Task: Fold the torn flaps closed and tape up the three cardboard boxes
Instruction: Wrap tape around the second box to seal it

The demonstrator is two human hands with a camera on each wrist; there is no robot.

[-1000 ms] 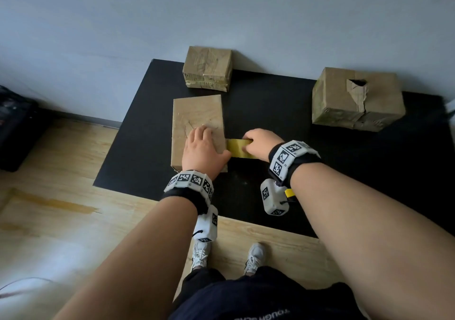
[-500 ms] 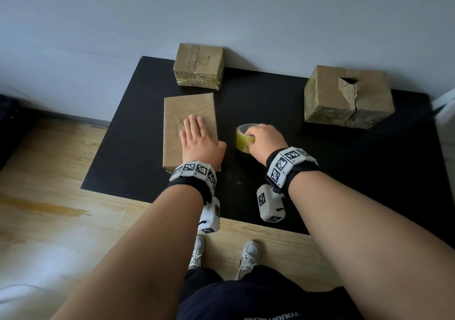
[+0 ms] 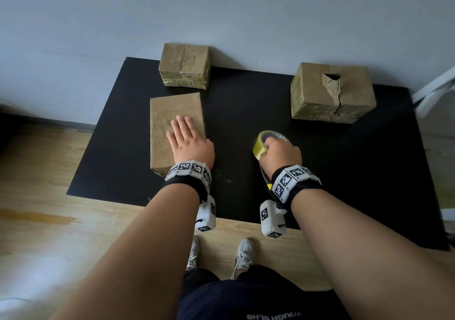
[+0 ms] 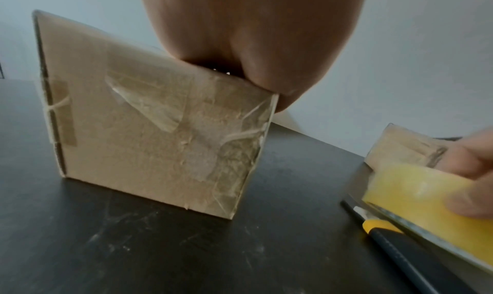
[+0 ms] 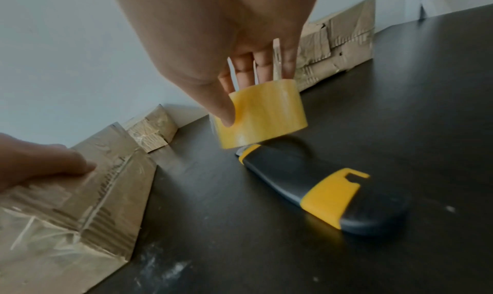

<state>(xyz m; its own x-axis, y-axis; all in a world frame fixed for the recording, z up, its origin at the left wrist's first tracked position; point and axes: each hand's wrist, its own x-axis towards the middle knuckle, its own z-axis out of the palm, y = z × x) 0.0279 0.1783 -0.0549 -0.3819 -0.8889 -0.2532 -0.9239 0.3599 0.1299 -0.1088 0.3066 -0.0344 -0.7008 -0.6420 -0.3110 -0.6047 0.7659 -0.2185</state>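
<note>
Three cardboard boxes sit on a black mat [image 3: 320,162]. My left hand [image 3: 187,137] lies flat, fingers straight, on the top of the near flat box [image 3: 167,113], whose taped end [image 4: 160,125] faces the left wrist view. My right hand [image 3: 278,152] grips a yellow tape roll [image 3: 261,145] [image 5: 261,117], fingers through its core, held just above the mat to the right of that box. A taped small box [image 3: 184,66] stands at the back by the wall. The larger box [image 3: 332,93] at the right has a torn flap [image 3: 332,83] with a hole.
A black and yellow utility knife [image 5: 320,189] lies on the mat under my right wrist, partly seen in the left wrist view as the knife [image 4: 416,256]. Wooden floor [image 3: 49,221] lies left and near; the wall [image 3: 221,12] backs the mat. A white frame [image 3: 433,88] stands at far right.
My right hand carried the tape roll to the right, away from the flat box, with no tape strip stretched between them now. My left hand stayed flat on the box top.
</note>
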